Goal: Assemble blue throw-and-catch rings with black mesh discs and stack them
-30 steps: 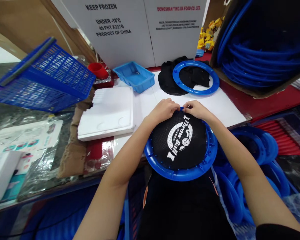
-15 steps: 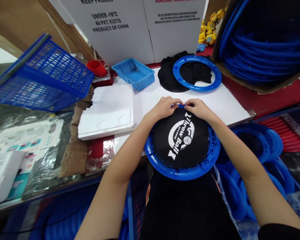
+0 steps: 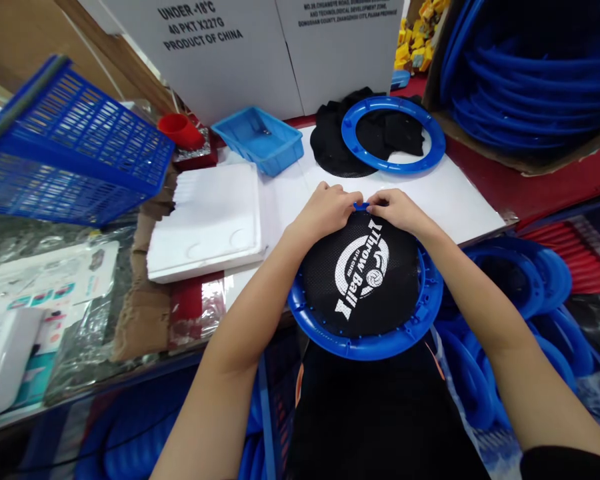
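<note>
A blue plastic ring (image 3: 365, 345) rests against the table's near edge, with a black mesh net (image 3: 363, 270) printed "Throw Ball" stretched over it. My left hand (image 3: 329, 211) and my right hand (image 3: 399, 211) sit side by side at the ring's far rim. Both have their fingers curled, pinching the net's edge against the rim. The fingertips nearly touch each other.
Farther back on the white board (image 3: 455, 200) lies a second blue ring (image 3: 393, 135) over loose black nets (image 3: 336, 143). A small blue tray (image 3: 258, 138), red cup (image 3: 181, 129), white foam slab (image 3: 211, 221) and blue basket (image 3: 75, 147) stand left. Stacked blue rings (image 3: 520, 287) lie right.
The view has shifted slightly, and both hands stay at the far rim, working the net's edge with small finger movements. The ring has barely moved.
</note>
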The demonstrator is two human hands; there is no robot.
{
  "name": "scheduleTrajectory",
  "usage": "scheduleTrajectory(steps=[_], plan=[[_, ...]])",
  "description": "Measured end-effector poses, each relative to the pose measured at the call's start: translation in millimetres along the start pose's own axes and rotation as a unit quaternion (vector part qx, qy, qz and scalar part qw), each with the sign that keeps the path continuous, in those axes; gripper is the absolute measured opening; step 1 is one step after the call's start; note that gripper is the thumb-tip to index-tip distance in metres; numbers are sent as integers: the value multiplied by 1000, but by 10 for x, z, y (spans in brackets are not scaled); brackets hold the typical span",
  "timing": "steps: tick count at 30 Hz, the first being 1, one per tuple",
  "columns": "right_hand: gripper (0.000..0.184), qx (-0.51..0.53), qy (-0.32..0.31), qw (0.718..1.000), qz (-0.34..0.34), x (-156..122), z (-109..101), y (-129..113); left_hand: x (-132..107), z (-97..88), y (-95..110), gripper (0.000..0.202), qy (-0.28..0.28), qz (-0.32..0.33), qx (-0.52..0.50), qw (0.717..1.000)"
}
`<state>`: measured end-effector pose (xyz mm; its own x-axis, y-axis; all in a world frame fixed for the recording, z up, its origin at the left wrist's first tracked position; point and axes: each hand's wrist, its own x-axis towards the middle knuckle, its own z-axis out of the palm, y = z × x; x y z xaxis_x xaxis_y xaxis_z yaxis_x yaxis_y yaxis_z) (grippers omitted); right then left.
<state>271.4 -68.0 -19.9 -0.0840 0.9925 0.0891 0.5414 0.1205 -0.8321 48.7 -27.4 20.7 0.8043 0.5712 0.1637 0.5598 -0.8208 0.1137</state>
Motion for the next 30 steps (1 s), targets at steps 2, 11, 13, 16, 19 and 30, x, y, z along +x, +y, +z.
scheduleTrajectory(steps=[2, 11, 13, 16, 19, 30], plan=[[6, 4, 4, 1000, 4, 10, 8, 16, 2, -17, -41, 28, -12, 26, 11, 1000], [8, 16, 0, 1000, 9, 6, 18, 24, -130, 0, -174, 33, 21, 64, -72, 995], [10, 32, -8, 999, 11, 9, -1, 31, -177, 13, -186, 30, 28, 63, -112, 991], [14, 63, -41, 997, 3, -5, -76, 31, -212, 55, -187, 27, 26, 73, -155, 985], [20, 77, -82, 993, -22, -77, -194, -2, -200, 113, -178, 30, 19, 78, -153, 985], [16, -47, 106, 988, -107, -861, -603, -180, -196, 29, -198, 40, 88, 9, -46, 995]])
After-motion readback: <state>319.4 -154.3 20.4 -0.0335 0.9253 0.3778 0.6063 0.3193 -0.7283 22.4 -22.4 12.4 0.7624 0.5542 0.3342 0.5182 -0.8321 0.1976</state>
